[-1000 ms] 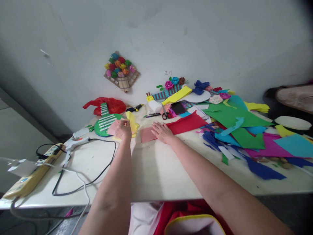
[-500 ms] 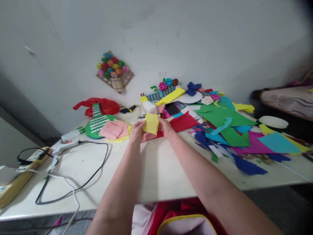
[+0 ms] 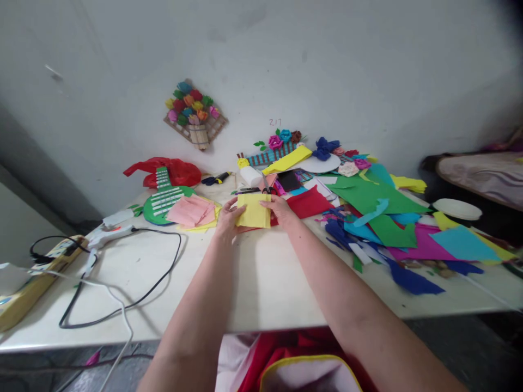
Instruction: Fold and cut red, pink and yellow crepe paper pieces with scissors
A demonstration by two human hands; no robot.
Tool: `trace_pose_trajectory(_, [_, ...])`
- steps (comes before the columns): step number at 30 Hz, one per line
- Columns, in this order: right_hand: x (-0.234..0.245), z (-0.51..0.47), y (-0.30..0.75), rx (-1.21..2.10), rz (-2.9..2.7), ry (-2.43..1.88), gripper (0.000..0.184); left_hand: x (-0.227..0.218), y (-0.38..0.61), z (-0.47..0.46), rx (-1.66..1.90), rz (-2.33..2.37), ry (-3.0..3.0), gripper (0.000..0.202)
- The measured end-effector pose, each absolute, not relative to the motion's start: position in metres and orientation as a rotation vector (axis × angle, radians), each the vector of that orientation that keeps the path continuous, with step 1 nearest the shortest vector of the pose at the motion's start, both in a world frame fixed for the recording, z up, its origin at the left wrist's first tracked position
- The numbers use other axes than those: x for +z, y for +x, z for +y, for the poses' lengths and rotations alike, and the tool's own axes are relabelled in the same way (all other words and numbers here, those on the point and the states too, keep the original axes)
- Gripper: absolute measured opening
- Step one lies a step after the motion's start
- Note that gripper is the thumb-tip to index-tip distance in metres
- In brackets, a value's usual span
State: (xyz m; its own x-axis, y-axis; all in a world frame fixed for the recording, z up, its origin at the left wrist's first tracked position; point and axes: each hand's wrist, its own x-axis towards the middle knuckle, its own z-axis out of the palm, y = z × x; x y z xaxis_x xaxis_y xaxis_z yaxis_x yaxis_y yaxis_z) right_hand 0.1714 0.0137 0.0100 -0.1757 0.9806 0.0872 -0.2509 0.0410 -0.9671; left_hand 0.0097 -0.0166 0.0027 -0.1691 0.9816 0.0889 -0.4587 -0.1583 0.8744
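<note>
Both hands hold a square of yellow paper (image 3: 254, 210) low over the white table (image 3: 261, 283), above a pink sheet. My left hand (image 3: 227, 219) pinches its left edge and my right hand (image 3: 283, 211) grips its right edge. A stack of pink paper squares (image 3: 191, 210) lies just left of my left hand, on top of yellow sheets and beside a green paper guitar (image 3: 164, 196). A red sheet (image 3: 308, 201) lies right behind my right hand.
Scissors (image 3: 267, 188), a white glue bottle (image 3: 250, 175) and paper flowers sit at the back. Green, blue, magenta and cyan paper (image 3: 392, 218) piles up on the right. On the left: a glue gun (image 3: 108, 237), black cable (image 3: 134, 288), power strip (image 3: 36, 277), red bag (image 3: 175, 170).
A second ago my left hand was at the pink stack and my right lay flat on the pink sheet. Both hands then took up the yellow square and now hold it lower, flatter.
</note>
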Motion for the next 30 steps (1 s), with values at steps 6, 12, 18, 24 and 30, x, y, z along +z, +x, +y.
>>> trace_pose_trajectory(6, [0.009, 0.017, 0.176, 1.363, -1.172, -0.929, 0.029, -0.001, 0.01, -0.014, 1.595, 0.86, 0.86, 0.051])
trace_pose_trajectory(12, [0.01, 0.015, 0.178, 1.359, -1.209, -0.928, 0.027, 0.003, 0.013, -0.02, 1.463, 0.948, 0.819, 0.028])
trace_pose_trajectory(18, [0.008, 0.018, 0.184, 1.361, -1.282, -0.968, 0.021, 0.003, 0.007, -0.022, 1.369, 0.998, 0.895, 0.036])
trace_pose_trajectory(24, [0.011, 0.018, 0.192, 1.4, -1.352, -0.984, 0.022, -0.002, 0.004, -0.018, 1.37, 1.078, 1.008, 0.032])
trace_pose_trajectory(30, [0.016, 0.019, 0.202, 1.359, -1.393, -0.968, 0.032, -0.001, 0.004, -0.021, 1.276, 1.029, 1.088, 0.035])
